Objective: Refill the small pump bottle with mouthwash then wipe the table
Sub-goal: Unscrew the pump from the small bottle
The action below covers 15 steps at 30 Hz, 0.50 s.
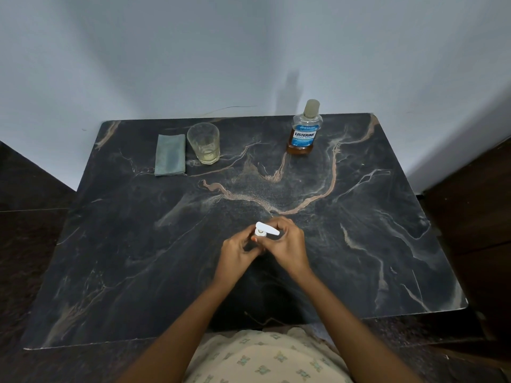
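Observation:
A small pump bottle point(264, 230) with a white pump head stands near the middle of the dark marble table point(138, 244). My left hand point(240, 252) wraps its body from the left. My right hand point(287, 246) grips it from the right, fingers by the pump head. The bottle's body is mostly hidden behind my fingers. A capped mouthwash bottle point(304, 128) with a blue label and amber liquid stands at the back right. A folded grey-green cloth point(170, 154) lies flat at the back left.
A clear glass point(204, 143) with a little pale liquid in its bottom stands just right of the cloth. A pale wall rises right behind the table's far edge. Dark floor lies on both sides of the table.

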Motion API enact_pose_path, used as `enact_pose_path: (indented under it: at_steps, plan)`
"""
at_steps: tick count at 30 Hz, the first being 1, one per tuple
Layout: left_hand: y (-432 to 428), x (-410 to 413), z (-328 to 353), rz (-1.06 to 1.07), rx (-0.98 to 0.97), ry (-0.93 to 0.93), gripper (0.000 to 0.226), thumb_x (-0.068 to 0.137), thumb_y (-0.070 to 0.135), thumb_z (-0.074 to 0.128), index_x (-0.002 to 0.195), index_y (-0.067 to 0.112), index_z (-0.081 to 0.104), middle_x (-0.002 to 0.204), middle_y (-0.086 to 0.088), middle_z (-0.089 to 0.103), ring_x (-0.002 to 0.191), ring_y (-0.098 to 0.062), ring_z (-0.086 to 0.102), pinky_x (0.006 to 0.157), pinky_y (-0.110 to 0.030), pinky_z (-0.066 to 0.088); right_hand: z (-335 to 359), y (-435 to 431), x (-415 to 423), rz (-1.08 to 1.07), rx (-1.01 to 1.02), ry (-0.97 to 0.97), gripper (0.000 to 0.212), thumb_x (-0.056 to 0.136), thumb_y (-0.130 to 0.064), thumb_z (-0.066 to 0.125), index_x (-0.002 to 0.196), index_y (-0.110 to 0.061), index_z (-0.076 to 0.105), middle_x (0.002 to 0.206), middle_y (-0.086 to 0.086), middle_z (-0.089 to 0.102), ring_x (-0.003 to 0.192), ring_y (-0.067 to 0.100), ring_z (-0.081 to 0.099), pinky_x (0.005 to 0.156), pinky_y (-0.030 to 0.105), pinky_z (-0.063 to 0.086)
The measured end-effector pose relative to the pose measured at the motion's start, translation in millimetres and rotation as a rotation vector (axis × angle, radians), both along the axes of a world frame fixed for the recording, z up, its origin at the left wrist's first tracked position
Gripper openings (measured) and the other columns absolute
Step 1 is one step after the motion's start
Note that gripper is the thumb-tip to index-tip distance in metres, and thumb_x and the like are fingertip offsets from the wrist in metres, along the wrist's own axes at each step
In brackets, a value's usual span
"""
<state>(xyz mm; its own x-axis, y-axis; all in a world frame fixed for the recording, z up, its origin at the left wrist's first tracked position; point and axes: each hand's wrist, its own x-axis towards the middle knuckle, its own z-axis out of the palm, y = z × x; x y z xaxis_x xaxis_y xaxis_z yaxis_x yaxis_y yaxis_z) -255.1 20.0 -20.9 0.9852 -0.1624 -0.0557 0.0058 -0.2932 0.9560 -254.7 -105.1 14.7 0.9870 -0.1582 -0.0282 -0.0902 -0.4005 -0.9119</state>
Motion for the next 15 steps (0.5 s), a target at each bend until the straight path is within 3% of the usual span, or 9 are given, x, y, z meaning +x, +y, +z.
enact_pose_path:
  at_steps: [4,9,13,15]
  plan:
    - [1.6,0.6,-2.2,-0.029,0.032,-0.007,0.043,0.071,0.005,0.073,0.107,0.026,0.064,0.088,0.01,0.071,0.087,-0.005,0.066,0.083,-0.028,0.052,-1.6,-9.8,1.3,0.085,0.009,-0.009,0.024,0.063,-0.007,0.081,0.084,-0.008,0.071,0.082,-0.01,0.063,0.081,-0.003,0.056,0.072,0.001,0.039]
    - [0.3,0.1,-1.2,-0.004,0.026,-0.043,0.049,0.068,0.005,0.075,0.11,0.026,0.061,0.095,0.011,0.069,0.086,0.007,0.063,0.079,-0.014,0.049,-0.9,-15.2,3.7,0.162,0.1,0.057,0.028,0.067,0.0,0.077,0.092,-0.011,0.069,0.082,-0.016,0.061,0.084,0.001,0.056,0.076,0.007,0.042]
    - [-0.3,-1.6,-3.7,0.012,0.059,-0.047,0.051,0.069,0.003,0.074,0.116,0.013,0.06,0.095,0.01,0.066,0.089,-0.005,0.065,0.081,-0.018,0.049,-1.2,-14.3,-3.7,0.185,0.236,0.112,0.043,0.073,0.006,0.069,0.101,-0.025,0.058,0.099,-0.01,0.063,0.094,-0.006,0.058,0.089,0.01,0.041]
    - [-0.7,-2.1,-3.2,0.013,0.049,-0.046,0.049,0.071,0.004,0.073,0.117,0.013,0.06,0.097,0.013,0.065,0.088,-0.001,0.065,0.08,-0.016,0.049,-1.1,-12.1,-5.9,0.182,0.171,0.111,0.043,0.071,-0.003,0.073,0.101,-0.027,0.055,0.101,-0.014,0.059,0.099,-0.005,0.053,0.091,0.011,0.037]
